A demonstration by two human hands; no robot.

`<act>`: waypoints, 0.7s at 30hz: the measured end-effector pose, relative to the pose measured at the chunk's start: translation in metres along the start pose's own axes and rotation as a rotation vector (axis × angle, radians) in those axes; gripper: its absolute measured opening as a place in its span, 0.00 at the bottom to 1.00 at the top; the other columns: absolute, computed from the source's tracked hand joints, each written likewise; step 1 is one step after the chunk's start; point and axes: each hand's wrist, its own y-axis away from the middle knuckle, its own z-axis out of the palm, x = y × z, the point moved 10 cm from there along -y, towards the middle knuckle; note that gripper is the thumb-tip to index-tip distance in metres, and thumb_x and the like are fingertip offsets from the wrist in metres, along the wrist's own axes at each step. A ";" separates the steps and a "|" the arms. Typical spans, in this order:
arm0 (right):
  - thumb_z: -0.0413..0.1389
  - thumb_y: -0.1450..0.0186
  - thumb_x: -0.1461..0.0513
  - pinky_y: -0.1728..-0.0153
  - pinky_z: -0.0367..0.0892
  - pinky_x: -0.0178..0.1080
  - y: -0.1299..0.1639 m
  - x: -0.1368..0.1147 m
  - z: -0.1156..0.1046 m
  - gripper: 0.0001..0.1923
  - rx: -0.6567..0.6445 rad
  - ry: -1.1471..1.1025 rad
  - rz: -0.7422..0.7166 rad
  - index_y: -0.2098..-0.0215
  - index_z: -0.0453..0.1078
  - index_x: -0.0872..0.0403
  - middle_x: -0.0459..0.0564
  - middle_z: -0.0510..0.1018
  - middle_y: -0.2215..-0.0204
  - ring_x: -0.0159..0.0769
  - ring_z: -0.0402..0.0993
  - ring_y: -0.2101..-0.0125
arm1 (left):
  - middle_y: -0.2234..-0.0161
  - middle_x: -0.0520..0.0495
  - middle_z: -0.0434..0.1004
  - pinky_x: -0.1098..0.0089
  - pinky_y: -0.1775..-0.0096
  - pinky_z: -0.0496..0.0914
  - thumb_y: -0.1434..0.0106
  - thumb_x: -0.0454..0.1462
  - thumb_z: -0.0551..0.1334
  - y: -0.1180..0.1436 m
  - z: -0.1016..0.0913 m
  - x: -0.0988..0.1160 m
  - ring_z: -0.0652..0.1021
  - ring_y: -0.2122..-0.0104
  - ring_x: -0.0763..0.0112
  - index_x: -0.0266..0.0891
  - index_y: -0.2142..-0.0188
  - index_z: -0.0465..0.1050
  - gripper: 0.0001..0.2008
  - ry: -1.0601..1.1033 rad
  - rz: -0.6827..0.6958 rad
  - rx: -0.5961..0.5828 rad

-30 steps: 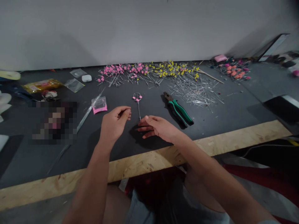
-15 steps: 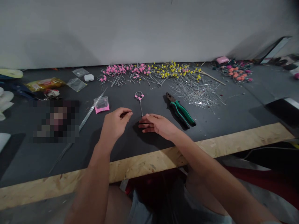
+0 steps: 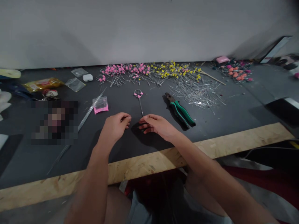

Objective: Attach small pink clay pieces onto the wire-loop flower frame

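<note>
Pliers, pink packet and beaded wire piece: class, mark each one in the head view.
Pliers (image 3: 181, 111), head view, on the green handles.
Pink packet (image 3: 100, 105), head view, on its clear middle.
Beaded wire piece (image 3: 138, 93), head view, on its pink-beaded loop.

green-handled pliers (image 3: 181, 111) laid right of centre | loose pins (image 3: 198, 91) heaped behind | pink packet (image 3: 100, 105) left | white case (image 3: 87, 77) far left

Pixelated patch (image 3: 54, 122) beside pink packet (image 3: 100, 105)
</note>
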 end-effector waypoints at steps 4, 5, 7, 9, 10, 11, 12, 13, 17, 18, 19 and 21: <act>0.51 0.35 0.63 0.73 0.70 0.30 0.000 0.000 -0.001 0.07 0.004 0.017 0.004 0.68 0.69 0.57 0.51 0.74 0.64 0.28 0.74 0.70 | 0.70 0.49 0.80 0.72 0.67 0.70 0.43 0.40 0.59 0.000 -0.001 0.001 0.78 0.73 0.71 0.39 0.64 0.75 0.10 -0.030 0.001 0.015; 0.51 0.35 0.63 0.73 0.70 0.30 0.000 0.000 -0.001 0.07 0.004 0.021 0.006 0.68 0.69 0.57 0.51 0.74 0.65 0.28 0.74 0.70 | 0.70 0.49 0.80 0.72 0.67 0.70 0.43 0.39 0.58 0.000 -0.002 0.001 0.78 0.73 0.71 0.39 0.63 0.75 0.11 -0.022 0.002 0.020; 0.51 0.35 0.63 0.73 0.70 0.30 0.000 0.000 0.000 0.07 0.001 0.029 0.007 0.68 0.69 0.57 0.50 0.74 0.66 0.28 0.73 0.70 | 0.70 0.49 0.80 0.73 0.67 0.70 0.41 0.39 0.57 0.000 -0.003 -0.001 0.78 0.72 0.71 0.39 0.62 0.75 0.11 0.000 -0.003 0.025; 0.51 0.35 0.63 0.73 0.70 0.31 0.001 -0.001 0.001 0.07 -0.005 0.038 0.006 0.68 0.69 0.57 0.50 0.74 0.66 0.28 0.73 0.70 | 0.72 0.49 0.79 0.72 0.68 0.70 0.40 0.42 0.56 -0.001 -0.003 -0.005 0.78 0.73 0.70 0.39 0.63 0.75 0.13 -0.001 -0.020 0.025; 0.51 0.35 0.64 0.73 0.70 0.31 0.001 -0.001 0.001 0.07 -0.007 0.043 0.007 0.68 0.69 0.57 0.50 0.74 0.66 0.28 0.73 0.71 | 0.73 0.49 0.79 0.71 0.68 0.70 0.40 0.44 0.56 -0.003 -0.003 -0.007 0.78 0.73 0.69 0.40 0.63 0.76 0.14 -0.025 -0.022 0.035; 0.51 0.35 0.64 0.73 0.69 0.30 0.001 -0.001 0.001 0.07 -0.009 0.048 0.008 0.68 0.69 0.57 0.50 0.74 0.66 0.28 0.72 0.71 | 0.72 0.49 0.79 0.69 0.67 0.70 0.40 0.44 0.56 -0.004 -0.004 -0.008 0.78 0.73 0.68 0.40 0.64 0.77 0.14 -0.067 -0.011 0.059; 0.51 0.35 0.64 0.73 0.69 0.30 0.002 -0.001 0.001 0.07 -0.011 0.052 0.007 0.68 0.69 0.57 0.50 0.74 0.66 0.28 0.72 0.71 | 0.70 0.48 0.80 0.68 0.65 0.70 0.40 0.44 0.57 -0.006 -0.005 -0.007 0.78 0.70 0.67 0.41 0.64 0.77 0.14 -0.124 0.020 0.094; 0.51 0.35 0.64 0.73 0.69 0.30 0.002 -0.001 0.002 0.07 -0.014 0.055 0.006 0.68 0.69 0.57 0.50 0.74 0.66 0.28 0.72 0.71 | 0.68 0.47 0.80 0.67 0.62 0.69 0.39 0.43 0.56 -0.007 -0.006 -0.003 0.78 0.67 0.65 0.41 0.64 0.78 0.13 -0.187 0.066 0.134; 0.51 0.36 0.63 0.73 0.68 0.30 0.004 -0.002 0.002 0.07 -0.025 0.067 0.000 0.68 0.69 0.57 0.49 0.74 0.66 0.28 0.72 0.70 | 0.61 0.44 0.79 0.64 0.57 0.66 0.36 0.41 0.54 -0.005 0.001 0.008 0.76 0.59 0.62 0.41 0.63 0.78 0.15 -0.382 0.231 0.250; 0.51 0.36 0.63 0.73 0.68 0.30 0.005 -0.002 0.002 0.07 -0.028 0.071 -0.001 0.68 0.69 0.56 0.49 0.74 0.66 0.28 0.72 0.70 | 0.62 0.44 0.79 0.63 0.57 0.66 0.35 0.41 0.53 -0.003 0.004 0.009 0.75 0.60 0.62 0.41 0.62 0.78 0.16 -0.412 0.249 0.262; 0.51 0.36 0.63 0.73 0.68 0.31 0.005 -0.002 0.002 0.07 -0.031 0.077 -0.003 0.68 0.69 0.56 0.49 0.74 0.66 0.28 0.72 0.70 | 0.62 0.44 0.78 0.63 0.57 0.66 0.35 0.42 0.52 -0.001 0.005 0.009 0.75 0.60 0.61 0.41 0.61 0.78 0.16 -0.434 0.263 0.273; 0.52 0.36 0.62 0.73 0.68 0.31 0.007 -0.002 0.002 0.06 -0.038 0.087 -0.009 0.68 0.70 0.56 0.49 0.74 0.66 0.28 0.71 0.69 | 0.61 0.44 0.78 0.62 0.55 0.65 0.34 0.42 0.51 0.004 0.008 0.010 0.74 0.59 0.61 0.40 0.60 0.78 0.17 -0.455 0.291 0.278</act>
